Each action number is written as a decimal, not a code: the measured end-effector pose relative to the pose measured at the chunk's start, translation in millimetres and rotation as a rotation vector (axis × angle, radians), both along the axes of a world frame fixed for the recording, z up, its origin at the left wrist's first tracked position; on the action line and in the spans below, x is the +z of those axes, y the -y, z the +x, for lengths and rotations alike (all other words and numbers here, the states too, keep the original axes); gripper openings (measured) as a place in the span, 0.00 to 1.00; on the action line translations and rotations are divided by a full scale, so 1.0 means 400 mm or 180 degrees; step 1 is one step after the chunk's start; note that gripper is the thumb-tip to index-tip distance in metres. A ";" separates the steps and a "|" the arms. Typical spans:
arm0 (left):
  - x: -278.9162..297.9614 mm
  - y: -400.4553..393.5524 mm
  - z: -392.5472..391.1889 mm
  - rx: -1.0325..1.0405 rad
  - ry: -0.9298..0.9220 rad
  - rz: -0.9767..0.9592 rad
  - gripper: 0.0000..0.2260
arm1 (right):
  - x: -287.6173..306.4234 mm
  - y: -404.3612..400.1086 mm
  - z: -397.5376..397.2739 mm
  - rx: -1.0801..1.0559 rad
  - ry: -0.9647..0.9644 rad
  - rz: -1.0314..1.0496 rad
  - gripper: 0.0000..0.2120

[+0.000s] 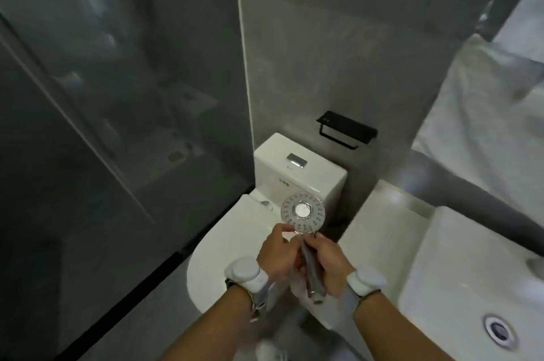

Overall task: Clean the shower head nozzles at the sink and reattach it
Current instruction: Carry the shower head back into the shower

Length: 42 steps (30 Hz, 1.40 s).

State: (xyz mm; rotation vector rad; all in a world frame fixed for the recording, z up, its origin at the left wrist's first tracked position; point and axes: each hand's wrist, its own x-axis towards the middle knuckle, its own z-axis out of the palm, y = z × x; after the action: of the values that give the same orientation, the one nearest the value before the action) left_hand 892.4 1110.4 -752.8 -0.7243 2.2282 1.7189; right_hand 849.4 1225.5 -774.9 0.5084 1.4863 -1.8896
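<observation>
The shower head (303,210) is held in both hands above the closed toilet lid (235,237), its round nozzle face turned up toward the camera and its grey handle running down between the palms. The right hand (326,260) is wrapped around the handle, and the left hand (276,254) pinches the neck just below the disc, fingertips touching the rim. It looks like a light, rigid piece of plastic with a chromed, probably slippery face, so the handle seems the surest place to grip, leaving the nozzles free for rubbing. No hose shows at the handle's lower end, which suggests it is already detached. To the right of the right hand lies the white sink (459,287), near, with its drain (499,330) in view; its hard rim is an edge to clear when swinging the head across. Beyond the hands stands the cistern (297,178), and left of the left hand the glass shower screen (103,125) bounds the floor space.
</observation>
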 end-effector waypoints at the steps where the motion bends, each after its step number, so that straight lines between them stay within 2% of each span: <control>1: 0.005 0.013 -0.003 0.0147 0.0005 0.0101 0.13 | 0.004 0.011 -0.006 0.0169 0.0055 -0.0073 0.07; 8: -0.020 0.450 -0.039 0.1858 -0.0210 0.0488 0.14 | 0.034 0.463 -0.090 0.1526 0.0215 -0.0197 0.06; 14: -0.011 0.721 0.013 0.2134 -0.0018 0.1015 0.17 | 0.069 0.775 -0.078 0.2315 0.0207 -0.0235 0.08; 16: -0.016 0.823 0.042 0.2440 -0.0147 0.1189 0.18 | 0.072 0.905 -0.052 0.2637 0.0134 -0.0250 0.09; 22: -0.044 1.131 0.103 0.3225 -0.0359 0.1182 0.14 | 0.078 1.233 0.006 0.3185 0.0052 -0.0128 0.04; 25: -0.071 1.366 0.126 0.3538 -0.0454 0.1063 0.13 | 0.041 1.460 0.044 0.3225 0.0075 -0.0051 0.06; 26: -0.069 1.386 0.126 0.3595 -0.0437 0.1069 0.13 | 0.038 1.478 0.041 0.3259 0.0026 0.0012 0.08; 28: -0.082 1.537 0.139 0.3511 -0.0438 0.1229 0.14 | 0.017 1.635 0.061 0.3161 -0.0056 0.0019 0.10; 30: -0.077 1.600 0.139 0.3437 -0.0470 0.1412 0.17 | 0.022 1.706 0.057 0.2997 -0.0302 0.0094 0.08; 31: -0.068 1.727 0.138 0.3279 -0.0432 0.1413 0.19 | 0.030 1.832 0.063 0.2816 -0.0340 0.0120 0.09; 32: -0.063 1.742 0.133 0.3195 -0.0435 0.1430 0.19 | 0.038 1.846 0.061 0.2683 -0.0401 0.0155 0.11; 34: -0.037 1.924 0.117 0.3076 -0.0572 0.1543 0.18 | 0.056 2.027 0.058 0.2372 -0.0489 0.0135 0.11; 37: -0.003 2.003 0.069 0.3169 -0.0711 0.1847 0.13 | 0.067 2.093 0.022 0.1864 -0.0453 0.0196 0.06; 39: 0.009 2.104 0.021 0.3106 -0.0780 0.1984 0.11 | 0.075 2.174 -0.019 0.1681 -0.0369 0.0155 0.09; 42: 0.024 2.228 -0.070 0.3071 -0.0903 0.2031 0.14 | 0.102 2.260 -0.099 0.1429 -0.0389 0.0220 0.08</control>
State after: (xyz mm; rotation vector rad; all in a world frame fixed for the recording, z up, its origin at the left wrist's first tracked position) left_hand 864.2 219.3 -743.1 -1.5772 1.2889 2.8929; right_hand 809.9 321.4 -734.2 0.0753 1.5913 -1.5408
